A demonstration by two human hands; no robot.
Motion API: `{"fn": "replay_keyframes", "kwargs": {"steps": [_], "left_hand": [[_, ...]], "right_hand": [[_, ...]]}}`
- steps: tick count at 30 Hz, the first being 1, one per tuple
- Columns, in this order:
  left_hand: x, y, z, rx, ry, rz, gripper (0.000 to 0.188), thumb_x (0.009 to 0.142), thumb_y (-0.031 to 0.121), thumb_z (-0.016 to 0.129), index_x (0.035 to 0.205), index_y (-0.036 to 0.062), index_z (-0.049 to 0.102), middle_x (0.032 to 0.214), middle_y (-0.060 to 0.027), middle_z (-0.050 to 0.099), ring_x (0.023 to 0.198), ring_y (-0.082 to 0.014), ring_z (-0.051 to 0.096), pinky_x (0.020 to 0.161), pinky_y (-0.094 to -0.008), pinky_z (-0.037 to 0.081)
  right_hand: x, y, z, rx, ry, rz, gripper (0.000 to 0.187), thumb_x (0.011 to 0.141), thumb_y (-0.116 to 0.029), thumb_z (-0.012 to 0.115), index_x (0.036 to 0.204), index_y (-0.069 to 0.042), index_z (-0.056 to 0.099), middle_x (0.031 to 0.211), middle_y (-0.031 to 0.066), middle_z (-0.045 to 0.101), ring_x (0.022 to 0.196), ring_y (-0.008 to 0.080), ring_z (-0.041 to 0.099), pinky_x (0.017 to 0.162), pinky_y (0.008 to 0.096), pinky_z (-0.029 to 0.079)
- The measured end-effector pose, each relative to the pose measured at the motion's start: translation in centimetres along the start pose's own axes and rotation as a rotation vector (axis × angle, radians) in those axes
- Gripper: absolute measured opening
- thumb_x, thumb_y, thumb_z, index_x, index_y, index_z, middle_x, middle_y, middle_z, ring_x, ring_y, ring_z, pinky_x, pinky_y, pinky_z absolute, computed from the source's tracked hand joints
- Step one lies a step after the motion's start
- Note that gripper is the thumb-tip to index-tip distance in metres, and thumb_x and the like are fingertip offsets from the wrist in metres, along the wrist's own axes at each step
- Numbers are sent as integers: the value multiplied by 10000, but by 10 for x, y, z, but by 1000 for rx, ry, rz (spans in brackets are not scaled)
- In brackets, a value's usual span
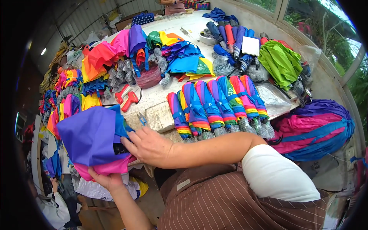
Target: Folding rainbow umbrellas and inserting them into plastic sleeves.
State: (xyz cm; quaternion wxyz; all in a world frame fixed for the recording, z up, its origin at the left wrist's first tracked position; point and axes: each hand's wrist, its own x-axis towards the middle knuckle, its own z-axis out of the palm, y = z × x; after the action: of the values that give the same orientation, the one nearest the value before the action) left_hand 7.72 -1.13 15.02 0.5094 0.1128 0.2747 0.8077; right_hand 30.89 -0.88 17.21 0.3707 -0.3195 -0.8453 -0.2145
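A loosely folded rainbow umbrella (90,132), with purple, pink and blue panels outward, is held between my hands over the table's near left edge. From below, my left hand (107,179) is closed on its pink panel, the thumb against the cloth. My right hand (150,146) reaches across from the right, fingers bent at the blue edge of the cloth beside a dark opening; the fingertips are partly hidden. Beyond that hand lie small blue-handled pliers (142,119) and a pale worn block (159,116). Farther off rests a red-and-white handheld tool (126,97).
Several strapped rainbow umbrellas (214,103) lie in a row on the white table (153,101). Behind are heaps of loose umbrellas (111,53) and a pinkish basket (148,78). To the right are a lime-green umbrella (281,63) and a large purple-pink-blue bundle (314,128). Another person (174,5) stands at the far end.
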Motion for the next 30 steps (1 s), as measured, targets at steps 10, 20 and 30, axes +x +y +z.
{"fn": "replay_keyframes", "kwargs": {"steps": [10,20,30], "left_hand": [[-18,23,-15,-50,-592,138,1094,687,791,534,1479,124,179,1515,-127,212,1387,-360,196,1131,-524,158],[-47,11,13,58,-517,131,800,857,628,447,1413,66,319,1417,-148,389,1300,-336,387,1101,-496,275],[-31,44,-6,68,-1091,3,737,913,444,486,1482,119,149,1290,-144,494,1120,-281,529,974,-475,416]], "right_hand": [[-27,0,-9,1637,-1216,350,289,781,-280,723,813,-46,558,633,56,567,526,160,574,440,283,444],[-81,1,-1,1060,-579,251,576,821,-351,700,1164,53,475,785,110,646,649,195,632,590,337,502],[-90,6,0,1719,-1263,448,416,828,-398,697,897,1,601,738,76,617,653,181,614,570,311,496]]}}
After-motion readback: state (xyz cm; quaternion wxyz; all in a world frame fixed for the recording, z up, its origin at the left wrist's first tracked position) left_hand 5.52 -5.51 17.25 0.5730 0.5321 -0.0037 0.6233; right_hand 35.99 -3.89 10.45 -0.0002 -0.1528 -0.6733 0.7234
